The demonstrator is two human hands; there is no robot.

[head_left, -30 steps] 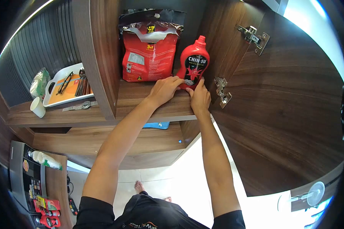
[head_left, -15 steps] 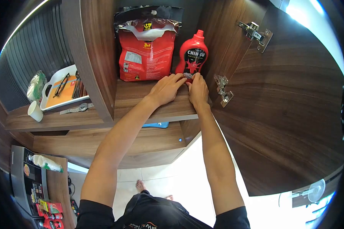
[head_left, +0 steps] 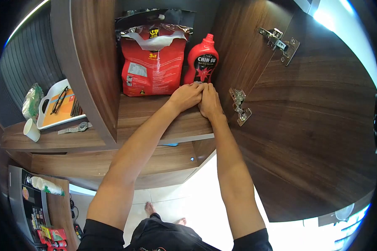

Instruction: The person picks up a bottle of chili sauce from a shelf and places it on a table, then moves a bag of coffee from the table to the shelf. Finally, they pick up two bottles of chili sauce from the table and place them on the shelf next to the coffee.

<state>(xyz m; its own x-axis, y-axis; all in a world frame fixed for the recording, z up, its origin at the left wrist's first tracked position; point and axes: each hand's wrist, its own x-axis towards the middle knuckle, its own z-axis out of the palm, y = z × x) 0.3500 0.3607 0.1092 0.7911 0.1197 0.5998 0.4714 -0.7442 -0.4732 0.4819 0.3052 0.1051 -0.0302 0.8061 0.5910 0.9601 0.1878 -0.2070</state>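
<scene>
A red Chin-Su sauce bottle (head_left: 206,60) stands upright on the cabinet shelf (head_left: 144,109), beside a large red G7 coffee bag (head_left: 155,62) with a torn black top. My left hand (head_left: 187,95) and my right hand (head_left: 210,101) are pressed close together in front of the bottle's base. The fingers of both are curled in and meet at the tips. Whatever they hold is hidden behind the fingers, and the bottle's lower end is covered too.
The cabinet door (head_left: 314,113) stands open on the right, with metal hinges (head_left: 240,106). In the left compartment are a white tray (head_left: 65,122) with glasses, a paper cup (head_left: 31,130), a wristwatch (head_left: 75,128) and a plastic-wrapped bundle (head_left: 32,102). A vertical divider (head_left: 92,62) separates the compartments.
My hands have come closer together, covering the small gap between their fingertips. The whole view has shifted slightly, so the cabinet contents appear further left. Bottle and bag still stand side by side.
</scene>
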